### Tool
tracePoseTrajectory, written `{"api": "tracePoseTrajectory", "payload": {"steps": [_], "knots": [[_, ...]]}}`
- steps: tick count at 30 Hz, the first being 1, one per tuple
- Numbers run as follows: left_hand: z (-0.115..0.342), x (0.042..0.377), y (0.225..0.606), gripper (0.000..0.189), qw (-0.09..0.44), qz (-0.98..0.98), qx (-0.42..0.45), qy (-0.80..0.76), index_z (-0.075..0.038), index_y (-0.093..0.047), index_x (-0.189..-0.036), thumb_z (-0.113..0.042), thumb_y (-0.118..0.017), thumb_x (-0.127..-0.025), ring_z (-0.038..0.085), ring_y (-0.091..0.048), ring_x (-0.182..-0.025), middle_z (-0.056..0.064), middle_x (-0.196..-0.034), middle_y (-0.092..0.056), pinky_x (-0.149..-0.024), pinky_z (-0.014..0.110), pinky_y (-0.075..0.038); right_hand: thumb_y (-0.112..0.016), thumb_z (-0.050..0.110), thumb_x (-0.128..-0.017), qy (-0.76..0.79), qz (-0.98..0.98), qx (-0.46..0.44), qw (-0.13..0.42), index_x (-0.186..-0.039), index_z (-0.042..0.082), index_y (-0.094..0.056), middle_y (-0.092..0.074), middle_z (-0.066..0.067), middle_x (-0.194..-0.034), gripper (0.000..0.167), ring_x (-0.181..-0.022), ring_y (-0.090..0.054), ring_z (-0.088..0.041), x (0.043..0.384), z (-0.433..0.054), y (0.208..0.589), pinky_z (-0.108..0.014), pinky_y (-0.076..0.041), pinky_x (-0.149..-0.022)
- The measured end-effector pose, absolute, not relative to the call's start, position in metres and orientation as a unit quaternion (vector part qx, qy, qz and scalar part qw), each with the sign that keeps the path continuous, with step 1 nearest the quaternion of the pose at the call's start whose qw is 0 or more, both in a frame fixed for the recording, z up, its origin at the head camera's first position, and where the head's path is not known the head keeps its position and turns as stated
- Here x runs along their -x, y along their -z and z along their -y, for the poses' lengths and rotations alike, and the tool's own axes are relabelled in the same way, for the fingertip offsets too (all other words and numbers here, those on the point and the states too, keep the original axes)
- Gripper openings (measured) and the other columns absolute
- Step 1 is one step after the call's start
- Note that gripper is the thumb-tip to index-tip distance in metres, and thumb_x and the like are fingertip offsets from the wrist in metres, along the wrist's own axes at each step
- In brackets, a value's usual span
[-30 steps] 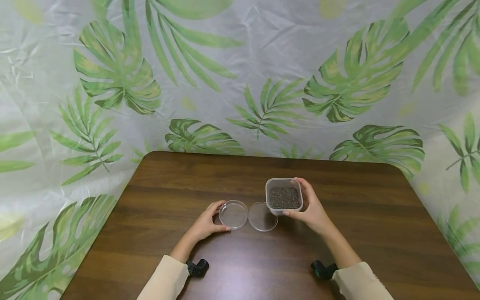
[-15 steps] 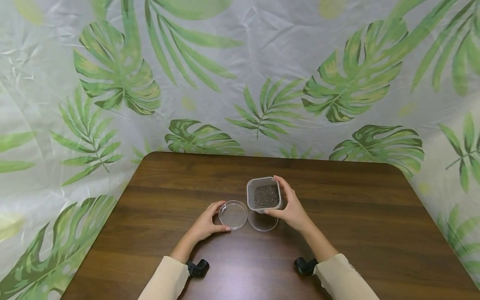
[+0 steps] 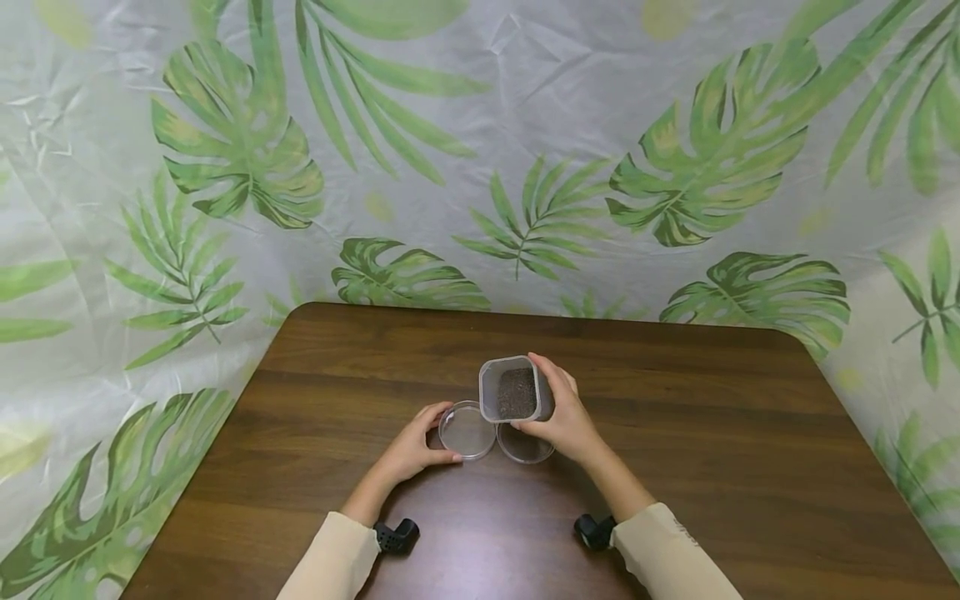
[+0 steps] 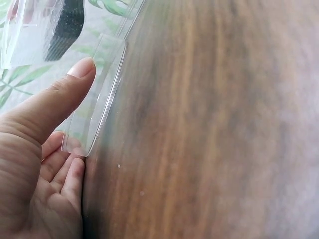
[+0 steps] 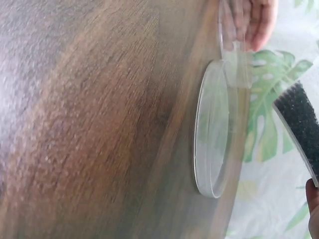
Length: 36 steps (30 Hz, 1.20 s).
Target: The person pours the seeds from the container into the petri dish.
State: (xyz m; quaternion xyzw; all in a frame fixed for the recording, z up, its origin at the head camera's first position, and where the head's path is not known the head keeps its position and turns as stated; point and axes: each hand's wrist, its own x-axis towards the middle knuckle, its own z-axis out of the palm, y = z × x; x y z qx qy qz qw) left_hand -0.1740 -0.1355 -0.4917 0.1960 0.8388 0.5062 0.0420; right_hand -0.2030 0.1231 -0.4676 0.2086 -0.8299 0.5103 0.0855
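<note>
Two clear round petri dish halves lie side by side on the table. My left hand [image 3: 411,442] holds the left petri dish [image 3: 467,437] by its edge, thumb in front and fingers behind. In the left wrist view the thumb [image 4: 70,92] lies along that dish's wall. With my right hand [image 3: 564,423] I grip a clear square plastic tub [image 3: 491,392], raised and tilted leftward over the dishes. Dark fine grains, like soil or seeds [image 3: 517,393], have slid toward its lower part. The right petri dish [image 3: 527,448] is partly hidden beneath the tub; its visible part looks bare.
A brown wood-grain table [image 3: 360,358] with rounded corners carries everything. Behind it hangs a pale leaf-print sheet [image 3: 525,108]. Black wrist devices sit on both forearms, the left strap [image 3: 396,536] near the table's front.
My right hand has carried the tub leftward, from above the right dish's far side to over the gap between both dishes, tilting it more. The left hand has stayed in place.
</note>
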Motion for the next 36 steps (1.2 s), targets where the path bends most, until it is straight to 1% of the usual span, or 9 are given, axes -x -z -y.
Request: {"api": "tracePoseTrajectory", "payload": {"steps": [3,5,9,14,17,21,29,36], "knots": [[0.136,0.176,0.498,0.077,0.036,-0.839,-0.199,-0.505,0.009,-0.038,-0.129,-0.005,-0.079,-0.066,0.042,-0.044,-0.110,0.026,-0.125,-0.041,-0.093,0.048,-0.035,-0.085,0.008,-0.056,-0.501,0.832,-0.218,0.096,-0.138,0.022,-0.034,-0.036,0.001,-0.135,0.098,-0.124,-0.022,-0.025,0.204,-0.121,0.468,-0.054,-0.029,-0.093],[0.138,0.180,0.507,0.078,0.032,-0.840,-0.197,-0.504,0.006,-0.039,-0.130,-0.007,-0.080,-0.065,0.040,-0.045,-0.111,0.024,-0.125,-0.042,-0.094,0.047,-0.036,-0.085,0.008,-0.056,-0.495,0.833,-0.226,0.103,-0.138,0.023,-0.033,-0.036,0.001,-0.135,0.098,-0.124,-0.021,-0.025,0.204,-0.119,0.467,-0.054,-0.029,-0.093],[0.141,0.188,0.526,0.081,0.030,-0.848,-0.188,-0.494,-0.001,-0.040,-0.132,-0.015,-0.082,-0.064,0.033,-0.046,-0.112,0.016,-0.127,-0.043,-0.095,0.043,-0.036,-0.085,0.008,-0.055,-0.480,0.836,-0.237,0.119,-0.138,0.025,-0.033,-0.037,0.001,-0.136,0.099,-0.124,-0.021,-0.025,0.205,-0.117,0.466,-0.053,-0.028,-0.094],[0.143,0.191,0.532,0.083,0.038,-0.851,-0.185,-0.490,-0.006,-0.040,-0.133,-0.024,-0.082,-0.064,0.029,-0.046,-0.114,0.011,-0.128,-0.042,-0.096,0.039,-0.036,-0.085,0.008,-0.054,-0.459,0.838,-0.258,0.145,-0.137,0.020,-0.035,-0.038,-0.001,-0.135,0.097,-0.123,-0.024,-0.026,0.208,-0.116,0.467,-0.051,-0.026,-0.096],[0.143,0.192,0.532,0.083,0.039,-0.853,-0.185,-0.486,-0.006,-0.040,-0.133,-0.025,-0.082,-0.064,0.029,-0.045,-0.114,0.011,-0.128,-0.042,-0.096,0.039,-0.036,-0.085,0.008,-0.054,-0.441,0.841,-0.271,0.159,-0.136,0.017,-0.036,-0.038,-0.003,-0.136,0.096,-0.123,-0.025,-0.027,0.209,-0.115,0.468,-0.050,-0.026,-0.097],[0.143,0.192,0.532,0.083,0.040,-0.854,-0.185,-0.484,-0.006,-0.040,-0.133,-0.025,-0.082,-0.064,0.029,-0.045,-0.114,0.011,-0.129,-0.042,-0.096,0.039,-0.036,-0.084,0.007,-0.054,-0.422,0.843,-0.287,0.173,-0.136,0.015,-0.036,-0.037,-0.005,-0.136,0.096,-0.124,-0.024,-0.029,0.211,-0.114,0.470,-0.052,-0.026,-0.097],[0.144,0.191,0.532,0.082,0.033,-0.850,-0.191,-0.490,-0.006,-0.041,-0.132,-0.024,-0.082,-0.063,0.030,-0.047,-0.112,0.012,-0.127,-0.043,-0.095,0.040,-0.037,-0.085,0.008,-0.052,-0.394,0.841,-0.315,0.198,-0.136,0.016,-0.037,-0.037,-0.006,-0.136,0.097,-0.125,-0.025,-0.027,0.214,-0.109,0.472,-0.048,-0.023,-0.100],[0.144,0.193,0.533,0.083,0.034,-0.850,-0.195,-0.488,-0.005,-0.040,-0.132,-0.025,-0.082,-0.064,0.029,-0.047,-0.112,0.012,-0.128,-0.043,-0.095,0.039,-0.037,-0.085,0.006,-0.052,-0.377,0.839,-0.332,0.210,-0.135,0.014,-0.036,-0.037,-0.012,-0.135,0.097,-0.124,-0.026,-0.031,0.214,-0.106,0.473,-0.048,-0.021,-0.101]]}}
